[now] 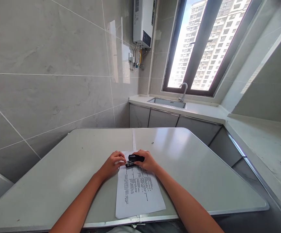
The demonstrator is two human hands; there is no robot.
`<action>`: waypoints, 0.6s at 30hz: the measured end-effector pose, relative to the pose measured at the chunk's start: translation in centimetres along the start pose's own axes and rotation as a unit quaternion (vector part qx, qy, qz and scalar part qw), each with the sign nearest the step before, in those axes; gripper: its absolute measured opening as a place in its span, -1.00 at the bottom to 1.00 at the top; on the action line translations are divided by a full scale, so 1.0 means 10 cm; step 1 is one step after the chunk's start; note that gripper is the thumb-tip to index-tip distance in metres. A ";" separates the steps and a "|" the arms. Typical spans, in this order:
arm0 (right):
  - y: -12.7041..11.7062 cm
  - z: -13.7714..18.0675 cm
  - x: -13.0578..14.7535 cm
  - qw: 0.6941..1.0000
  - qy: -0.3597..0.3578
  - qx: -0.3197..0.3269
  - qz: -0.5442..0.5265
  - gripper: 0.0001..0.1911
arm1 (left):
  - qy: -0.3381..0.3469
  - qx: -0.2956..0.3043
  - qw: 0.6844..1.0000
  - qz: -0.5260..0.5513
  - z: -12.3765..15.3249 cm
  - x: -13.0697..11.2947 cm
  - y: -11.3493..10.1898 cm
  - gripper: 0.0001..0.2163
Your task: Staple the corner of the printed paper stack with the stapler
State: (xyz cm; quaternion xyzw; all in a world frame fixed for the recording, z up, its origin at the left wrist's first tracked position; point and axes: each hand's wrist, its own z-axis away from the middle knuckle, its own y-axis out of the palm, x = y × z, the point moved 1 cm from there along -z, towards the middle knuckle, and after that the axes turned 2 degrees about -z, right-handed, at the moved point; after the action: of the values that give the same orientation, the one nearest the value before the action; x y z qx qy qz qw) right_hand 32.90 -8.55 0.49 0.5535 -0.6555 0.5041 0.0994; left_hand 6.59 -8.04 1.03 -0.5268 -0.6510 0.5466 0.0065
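Note:
A small black stapler (136, 158) is held over the upper part of a stack of printed paper (140, 194) on the table. My right hand (146, 160) is wrapped around its body from the right. The upper arm of the stapler stands apart from the lower part (130, 164). From the left, my left hand (116, 162) has thumb and fingers closed at the stapler's front end. Whether a small piece sits between those fingertips is too fine to make out. The paper lies beneath both hands, its top edge partly covered.
A pale folding table (94, 191) with a centre seam carries the paper. Tiny metallic bits (152, 142) lie beyond my right hand. Behind are a counter (203, 110) with a sink (167, 102) and faucet (184, 90), a window, and a wall-mounted water heater (142, 24).

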 end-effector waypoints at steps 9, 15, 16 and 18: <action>0.16 0.05 0.21 0.999 -0.045 0.019 -0.009 -0.65 | -0.033 0.006 0.995 0.090 0.02 -0.13 0.08 -0.78; -0.03 -0.06 0.11 0.995 0.020 -0.097 -0.012 -0.66 | -0.076 -0.086 0.993 -0.001 -0.06 -0.20 0.06 -0.90; -0.12 -0.07 0.05 0.991 0.039 -0.129 -0.004 -0.65 | -0.069 -0.077 0.994 -0.020 -0.06 -0.21 0.07 -0.88; -0.34 -0.06 -0.10 0.979 0.077 -0.189 0.028 -0.64 | -0.032 -0.008 0.998 -0.061 -0.05 -0.22 0.10 -0.78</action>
State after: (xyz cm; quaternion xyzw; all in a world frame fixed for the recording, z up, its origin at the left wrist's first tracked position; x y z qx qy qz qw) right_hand 35.85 -7.05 1.95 0.4657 -0.7447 0.4145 0.2382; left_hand 8.53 -9.32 1.74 -0.4688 -0.6861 0.5561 0.0147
